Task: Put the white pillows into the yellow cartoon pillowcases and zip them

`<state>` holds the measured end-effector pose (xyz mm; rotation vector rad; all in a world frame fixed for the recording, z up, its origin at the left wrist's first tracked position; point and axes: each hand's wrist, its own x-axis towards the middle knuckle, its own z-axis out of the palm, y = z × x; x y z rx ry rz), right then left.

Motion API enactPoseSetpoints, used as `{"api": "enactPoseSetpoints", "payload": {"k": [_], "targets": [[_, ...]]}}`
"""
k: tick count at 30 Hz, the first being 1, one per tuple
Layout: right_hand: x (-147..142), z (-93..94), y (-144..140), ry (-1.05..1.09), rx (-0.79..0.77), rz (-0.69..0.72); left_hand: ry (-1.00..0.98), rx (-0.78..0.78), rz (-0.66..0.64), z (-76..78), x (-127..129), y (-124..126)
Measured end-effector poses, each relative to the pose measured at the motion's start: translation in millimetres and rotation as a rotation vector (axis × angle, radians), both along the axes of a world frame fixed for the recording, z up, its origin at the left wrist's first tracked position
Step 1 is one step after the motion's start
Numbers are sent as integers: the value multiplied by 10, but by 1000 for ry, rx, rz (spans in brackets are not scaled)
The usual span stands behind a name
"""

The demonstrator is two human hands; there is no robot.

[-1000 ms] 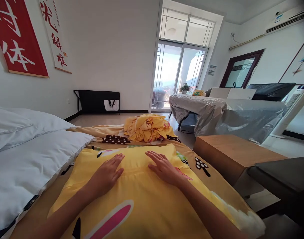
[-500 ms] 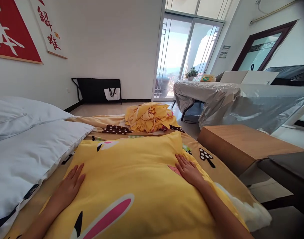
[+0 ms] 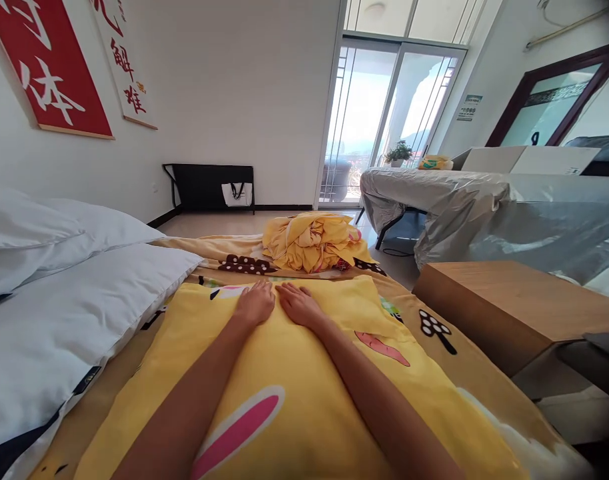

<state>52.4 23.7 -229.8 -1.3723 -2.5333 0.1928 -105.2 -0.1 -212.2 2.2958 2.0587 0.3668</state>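
Note:
A yellow pillow (image 3: pixel 304 400) with a pink rabbit-ear and carrot print lies in front of me on the bed. My left hand (image 3: pixel 255 303) and my right hand (image 3: pixel 297 305) both rest flat on its far edge, side by side and almost touching, fingers spread, holding nothing. Past them a crumpled yellow cloth (image 3: pixel 314 241) sits in a heap on the patterned tan bedsheet (image 3: pixel 434 333).
Two white pillows (image 3: pixel 59 313) are stacked at my left. A wooden bedside cabinet (image 3: pixel 504 303) stands to the right of the bed. Behind it is a table under a silver cover (image 3: pixel 484 207). A black rack (image 3: pixel 209 188) stands against the far wall by the glass doors.
Both hands moved from the pillow's left and right sides to the middle of its far edge, coming together. The view shifted slightly.

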Motion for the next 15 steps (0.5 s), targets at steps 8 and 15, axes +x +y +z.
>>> {"api": "enactPoseSetpoints", "payload": {"k": [8,15], "targets": [[1077,-647,641,-108,-191,-251,-41,-181,313,-772,-1276,262],[1722,-984,1034,-186,-212,-421,-61,-192,402,-1090,-2115,393]]}}
